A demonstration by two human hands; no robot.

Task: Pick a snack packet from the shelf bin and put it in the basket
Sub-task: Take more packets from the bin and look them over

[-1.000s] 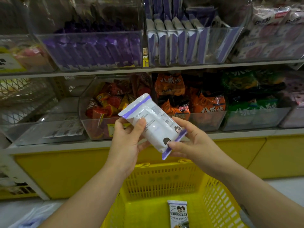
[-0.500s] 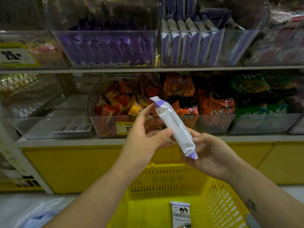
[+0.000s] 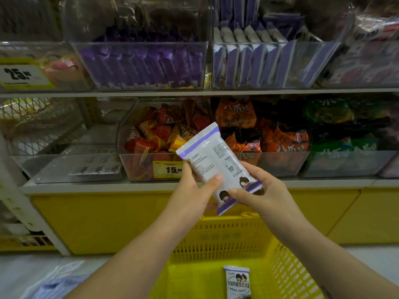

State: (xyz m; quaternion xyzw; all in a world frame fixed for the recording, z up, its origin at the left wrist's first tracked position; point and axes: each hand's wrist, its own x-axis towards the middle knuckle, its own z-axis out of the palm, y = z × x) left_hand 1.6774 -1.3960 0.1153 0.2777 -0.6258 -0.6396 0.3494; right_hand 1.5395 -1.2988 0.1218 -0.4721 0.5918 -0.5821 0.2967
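At frame centre, the left hand (image 3: 190, 197) curls round the middle of the snack packet (image 3: 218, 169) and the right hand (image 3: 265, 195) pinches its lower end. Its long axis runs upper left to lower right, above the basket (image 3: 226, 236), where 1 other packet (image 3: 237, 283) lies.

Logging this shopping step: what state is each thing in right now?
Held snack packet: tilted in the air, printed back side up.
Left hand: grips the packet's side.
Right hand: pinches its lower end.
Yellow basket: open-topped, one packet inside.
Packet in basket: lying flat, front up.
Upper clear bin: partly full of matching packets.
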